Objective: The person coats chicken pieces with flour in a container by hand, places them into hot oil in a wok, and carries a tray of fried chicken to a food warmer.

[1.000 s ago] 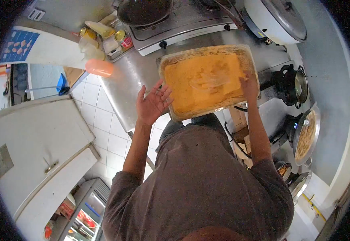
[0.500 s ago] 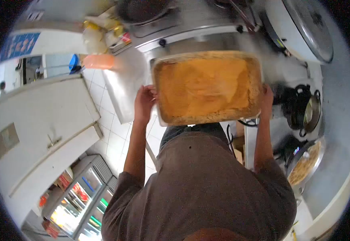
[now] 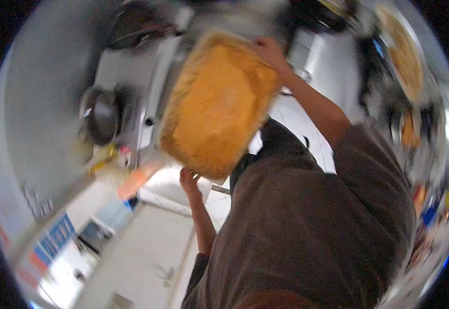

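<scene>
A large rectangular metal tray (image 3: pixel 219 105), filled with an orange-yellow layer that has browned, crumbly patches along the edges, is held up in front of my body and appears slanted in the view. My left hand (image 3: pixel 189 181) grips its lower left corner, fingers at the rim. At the upper right end of the tray, my right hand (image 3: pixel 270 54) holds the other short side, its fingers partly hidden and blurred.
A stove with a dark pan (image 3: pixel 102 114) stands at the left. Beside it are blurred bottles, one of them orange (image 3: pixel 134 183). A wide pan of pale food (image 3: pixel 402 54) is at the upper right. White floor tiles (image 3: pixel 299 121) show below, and a pale door (image 3: pixel 147 242) at lower left.
The view has swung round, so the room and my body appear turned. The tray, still in both hands, now appears tilted with its right end raised toward the top of the view.
</scene>
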Motion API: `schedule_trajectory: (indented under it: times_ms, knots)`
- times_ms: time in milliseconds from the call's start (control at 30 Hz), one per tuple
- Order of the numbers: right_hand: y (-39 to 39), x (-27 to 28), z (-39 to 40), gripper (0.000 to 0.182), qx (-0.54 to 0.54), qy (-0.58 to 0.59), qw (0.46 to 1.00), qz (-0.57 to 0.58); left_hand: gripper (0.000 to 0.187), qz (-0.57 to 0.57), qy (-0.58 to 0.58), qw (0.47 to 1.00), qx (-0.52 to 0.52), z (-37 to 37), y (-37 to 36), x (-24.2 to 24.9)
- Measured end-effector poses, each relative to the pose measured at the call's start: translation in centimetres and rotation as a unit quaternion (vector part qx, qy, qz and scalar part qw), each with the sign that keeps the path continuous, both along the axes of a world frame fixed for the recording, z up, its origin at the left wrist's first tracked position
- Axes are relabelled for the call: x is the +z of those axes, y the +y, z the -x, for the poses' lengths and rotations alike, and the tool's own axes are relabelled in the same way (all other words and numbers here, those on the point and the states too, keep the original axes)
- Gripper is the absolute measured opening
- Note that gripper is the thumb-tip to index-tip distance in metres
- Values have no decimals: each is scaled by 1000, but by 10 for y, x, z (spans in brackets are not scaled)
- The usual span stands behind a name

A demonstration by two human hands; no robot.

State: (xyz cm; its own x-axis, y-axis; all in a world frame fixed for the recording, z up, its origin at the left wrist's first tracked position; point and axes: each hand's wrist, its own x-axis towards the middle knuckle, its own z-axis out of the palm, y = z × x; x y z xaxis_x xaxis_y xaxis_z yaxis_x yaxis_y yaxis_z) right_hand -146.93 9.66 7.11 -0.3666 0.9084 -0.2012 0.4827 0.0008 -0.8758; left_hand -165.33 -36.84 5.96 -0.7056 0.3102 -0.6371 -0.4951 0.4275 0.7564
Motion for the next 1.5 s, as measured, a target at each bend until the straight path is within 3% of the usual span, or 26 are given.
schedule_trajectory:
  times_ms: [33,100,133,167,200,233,267,300,333,433,467,600,733,800,833,933,1033,1100,1133,1167,1233,1267,1333,1400,1467,1500]
  knots:
    - [-4,-23,-1,36,16,-24,999,-16,37,33,-5,999,-22,5,-6,5]
    - [-31,32,-14,36,-11,-53,999,-7,55,-63,44,988,-133,15,-36,-3]
    - [-58,56,-29,35,-93,-19,995,5,57,-93,16,978,-186,33,-56,-19]
    - [-70,55,-42,34,-108,-66,991,-49,61,-52,95,959,-264,55,-75,-38]
    - [-80,37,-61,34,-150,-23,983,-101,60,-40,-26,983,-177,63,-69,-28]
    - [-108,49,-91,35,-184,-25,973,-137,50,-158,-4,962,-223,53,-61,-16]
    - [-137,57,-107,35,-210,-18,963,-166,54,-116,65,957,-257,100,-83,-62]
    - [-168,60,-123,36,-251,-14,953,-167,49,-39,131,969,-204,97,-73,-40]
    - [-211,65,-139,37,-282,-9,946,-162,43,-71,168,943,-278,139,-86,-64]
    - [-321,65,-194,39,-298,62,942,-144,42,-43,186,936,-296,124,-71,-3]
    - [-356,54,-199,38,-396,10,917,-53,42,-47,191,931,-308,121,-65,5]
    - [-463,47,-259,44,-483,21,873,63,41,-69,202,895,-392,74,-41,28]
    - [-544,13,-331,41,-574,16,819,22,39,-68,196,817,-538,-4,-42,40]
    - [-587,67,-360,37,-620,149,764,100,39,-57,190,759,-620,-48,-46,48]
    - [-606,54,-380,35,-628,131,763,74,39,-53,179,746,-639,-84,-41,52]
    - [-661,33,-476,42,-671,66,739,-7,33,28,115,812,-571,-215,-51,79]
    - [-718,32,-591,42,-696,22,715,-53,30,-30,71,797,-598,-343,-63,89]
    - [-765,51,-611,41,-714,-14,700,-33,30,-135,34,749,-648,-378,-37,24]
    - [-789,59,-625,41,-738,32,672,-41,31,-33,71,707,-703,-417,-39,45]
    - [-806,70,-645,40,-761,73,642,-56,32,-60,69,664,-742,-454,-45,57]
    - [-847,102,-661,38,-787,93,608,-48,41,-54,50,672,-737,-513,-31,18]
    - [-871,117,-704,37,-794,100,596,-67,39,-58,55,655,-752,-563,-50,35]
    - [-901,107,-742,35,-809,98,574,-83,36,-74,52,621,-778,-635,-60,61]
    - [-931,79,-786,22,-851,87,511,-80,37,-77,76,579,-808,-698,-55,60]
    - [-950,93,-817,26,-851,116,504,-95,39,-78,86,530,-840,-758,-61,84]
    - [-961,101,-824,29,-854,133,496,-87,40,-124,73,517,-844,-785,-52,63]
